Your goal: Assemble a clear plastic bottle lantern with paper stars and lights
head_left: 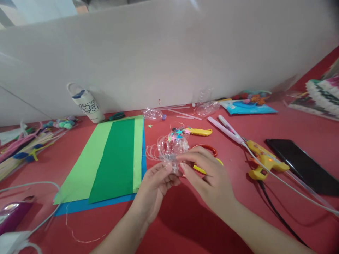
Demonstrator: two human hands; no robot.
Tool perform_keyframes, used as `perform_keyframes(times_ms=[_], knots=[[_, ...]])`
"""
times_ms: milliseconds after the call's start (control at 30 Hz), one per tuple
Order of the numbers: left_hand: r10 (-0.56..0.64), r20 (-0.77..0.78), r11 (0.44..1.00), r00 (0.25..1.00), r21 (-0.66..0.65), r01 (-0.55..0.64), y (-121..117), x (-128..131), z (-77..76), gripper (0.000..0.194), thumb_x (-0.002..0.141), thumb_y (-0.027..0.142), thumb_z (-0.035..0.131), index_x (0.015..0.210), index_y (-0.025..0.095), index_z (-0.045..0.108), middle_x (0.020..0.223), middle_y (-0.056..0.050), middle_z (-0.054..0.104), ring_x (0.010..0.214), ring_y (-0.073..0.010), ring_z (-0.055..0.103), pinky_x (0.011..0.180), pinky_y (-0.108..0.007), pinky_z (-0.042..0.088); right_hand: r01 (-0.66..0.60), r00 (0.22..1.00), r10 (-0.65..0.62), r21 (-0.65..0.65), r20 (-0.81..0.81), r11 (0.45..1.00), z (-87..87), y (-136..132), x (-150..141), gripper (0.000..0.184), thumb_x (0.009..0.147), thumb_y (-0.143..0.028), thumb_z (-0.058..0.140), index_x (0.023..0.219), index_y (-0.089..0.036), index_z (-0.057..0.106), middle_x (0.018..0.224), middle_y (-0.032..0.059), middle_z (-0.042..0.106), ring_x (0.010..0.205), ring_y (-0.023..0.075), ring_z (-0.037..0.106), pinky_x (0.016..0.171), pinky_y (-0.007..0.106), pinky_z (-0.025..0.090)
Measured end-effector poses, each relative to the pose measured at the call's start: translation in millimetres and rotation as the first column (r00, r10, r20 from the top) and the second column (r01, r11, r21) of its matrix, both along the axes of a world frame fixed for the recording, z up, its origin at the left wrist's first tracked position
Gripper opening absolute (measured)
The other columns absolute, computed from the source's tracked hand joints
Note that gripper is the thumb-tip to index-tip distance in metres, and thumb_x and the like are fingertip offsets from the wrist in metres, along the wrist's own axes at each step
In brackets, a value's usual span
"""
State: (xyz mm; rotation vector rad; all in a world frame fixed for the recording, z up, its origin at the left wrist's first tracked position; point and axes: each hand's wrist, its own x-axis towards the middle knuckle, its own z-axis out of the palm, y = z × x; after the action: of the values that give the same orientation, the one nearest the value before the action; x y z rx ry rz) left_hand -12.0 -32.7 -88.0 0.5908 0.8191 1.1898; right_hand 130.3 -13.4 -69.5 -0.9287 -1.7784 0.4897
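A transparent cut plastic bottle piece with curled strips is held up between both hands. My left hand closes its fingers and thumb round the narrow lower end. From the other side, my right hand pinches the piece near the base of the strips; anything small between those fingertips is hidden. Coloured stars show at the far side of the strips, and I cannot tell whether they are attached. Partly behind my right hand are scissors with red and yellow handles. Beyond the strips lies a yellow utility knife.
Green and blue sheets lie left. A white tumbler and plastic bottles stand or lie along the wall. At right are a hair straightener, a corded yellow glue gun, a phone and a blue wipes pack.
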Motion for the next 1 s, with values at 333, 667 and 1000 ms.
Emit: perform_keyframes(times_ms=[333, 667, 1000], knots=[[0.084, -0.204, 0.996, 0.975, 0.026, -0.081, 0.7, 0.2, -1.9, 0.015, 0.076, 0.028, 0.067, 0.082, 0.015, 0.063, 0.073, -0.002, 0.066, 0.065, -0.0102, 0.057, 0.068, -0.024, 0.045, -0.002, 0.99, -0.043, -0.312, -0.137, 0.95, 2.0, 0.3, -0.2, 0.013, 0.083, -0.017, 0.051, 0.084, -0.022, 0.063, 0.08, -0.0006, 0.059, 0.071, 0.0115, 0.056, 0.059, 0.021, 0.045], [0.061, -0.202, 0.998, 0.978, 0.022, -0.057, 2.3, 0.1, -1.9, 0.016, 0.075, 0.028, 0.068, 0.08, 0.014, 0.065, 0.072, -0.003, 0.066, 0.063, -0.0109, 0.057, 0.066, -0.025, 0.045, -0.027, 0.98, -0.033, -0.299, -0.196, 0.954, 3.1, 3.6, -0.8, 0.015, 0.082, -0.016, 0.052, 0.087, -0.021, 0.065, 0.077, -0.0004, 0.059, 0.065, 0.0109, 0.054, 0.058, 0.022, 0.046], [-0.003, -0.18, 1.0, 0.984, -0.003, 0.002, 0.1, 0.7, -0.9, 0.016, 0.08, 0.029, 0.063, 0.083, 0.014, 0.067, 0.073, -0.003, 0.063, 0.066, -0.0112, 0.056, 0.067, -0.024, 0.046, 0.056, 0.994, -0.071, 0.163, 0.087, 0.985, -2.2, 4.5, 0.4, 0.012, 0.081, -0.009, 0.053, 0.081, -0.019, 0.059, 0.078, 0.0013, 0.055, 0.068, 0.0118, 0.053, 0.061, 0.026, 0.046]])
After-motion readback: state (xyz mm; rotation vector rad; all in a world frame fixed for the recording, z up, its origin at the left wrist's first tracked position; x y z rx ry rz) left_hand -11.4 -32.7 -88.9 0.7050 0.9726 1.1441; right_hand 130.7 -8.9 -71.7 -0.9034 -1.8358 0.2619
